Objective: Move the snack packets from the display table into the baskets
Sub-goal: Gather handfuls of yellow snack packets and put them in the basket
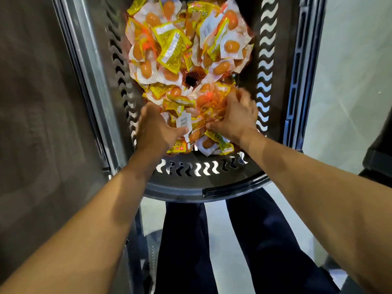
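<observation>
bottom centre: dark trousers [184, 240]. the person stands right up to the basket [203, 187], so both arms reach in. mid frame, left grip [157, 128] curls round the near bundle of packets [197, 102], thumb by a white label. right grip [235, 117] clamps the bundle's other side, fingers a bit blurred. two hands prob. because the bundle is loose & floppy. it lies inside the basket's near end, looks like it's being set down. farther, top of frame, a bigger heap of packets [182, 39] fills the rest.
</observation>
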